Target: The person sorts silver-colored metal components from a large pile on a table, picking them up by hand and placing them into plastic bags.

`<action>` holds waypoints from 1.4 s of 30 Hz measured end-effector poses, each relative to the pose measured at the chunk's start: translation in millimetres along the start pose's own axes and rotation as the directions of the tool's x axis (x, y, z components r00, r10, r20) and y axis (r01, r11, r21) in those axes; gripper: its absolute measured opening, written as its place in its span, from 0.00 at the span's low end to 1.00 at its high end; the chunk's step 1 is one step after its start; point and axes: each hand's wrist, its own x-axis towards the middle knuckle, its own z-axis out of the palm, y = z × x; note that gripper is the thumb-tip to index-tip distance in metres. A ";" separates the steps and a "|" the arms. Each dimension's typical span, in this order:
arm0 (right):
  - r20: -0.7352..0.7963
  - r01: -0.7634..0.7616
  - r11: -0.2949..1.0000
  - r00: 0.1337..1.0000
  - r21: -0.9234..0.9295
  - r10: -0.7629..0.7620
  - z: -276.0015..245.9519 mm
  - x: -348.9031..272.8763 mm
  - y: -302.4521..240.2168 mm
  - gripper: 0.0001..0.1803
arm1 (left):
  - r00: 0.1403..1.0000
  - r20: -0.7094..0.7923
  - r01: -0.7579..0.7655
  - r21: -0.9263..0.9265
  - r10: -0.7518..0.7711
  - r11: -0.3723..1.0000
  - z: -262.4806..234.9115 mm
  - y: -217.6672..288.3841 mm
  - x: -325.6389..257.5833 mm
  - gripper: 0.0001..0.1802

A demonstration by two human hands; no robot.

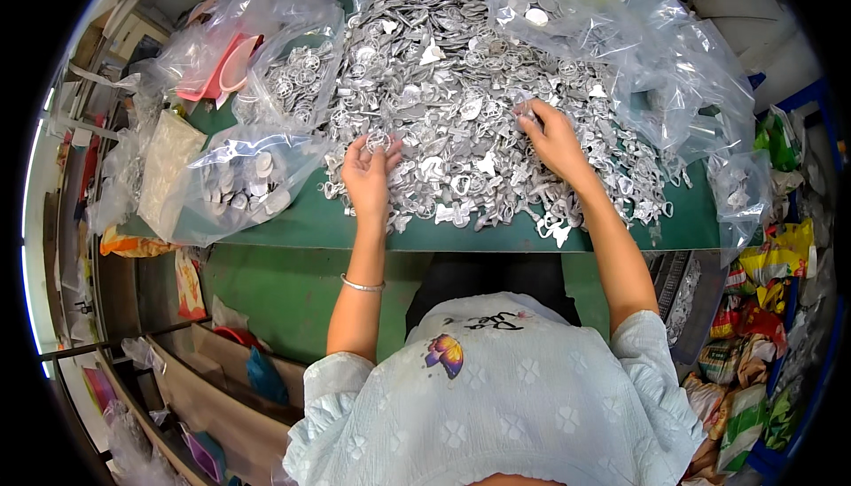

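Note:
A wide heap of small silver metal castings covers the green table. My left hand rests on the near left side of the heap, fingers pinched on a small round silver piece. My right hand lies farther right on the heap, fingertips closed on another small silver piece. A thin bangle circles my left wrist.
Clear plastic bags with sorted silver pieces sit at left and upper left; more clear bags crowd the right. A pink tray lies in a bag at far left. Colourful packets pile at lower right.

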 end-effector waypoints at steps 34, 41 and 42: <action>0.117 0.086 0.996 0.989 0.033 -0.089 1.0 -31.3 -38.3 0.07 | 0.712 0.420 0.687 -0.251 -0.563 0.682 39.7 21.0 -76.4 0.12; 0.040 0.207 0.931 0.978 -0.301 -0.204 32.2 7.5 -17.8 0.10 | 0.446 0.749 0.892 -0.325 -0.490 0.315 20.6 -40.2 -82.6 0.11; 0.057 0.246 0.886 0.968 -0.393 -0.244 36.2 9.3 -10.8 0.10 | 0.457 0.664 0.888 -0.302 -0.592 0.347 25.5 -34.7 -88.2 0.12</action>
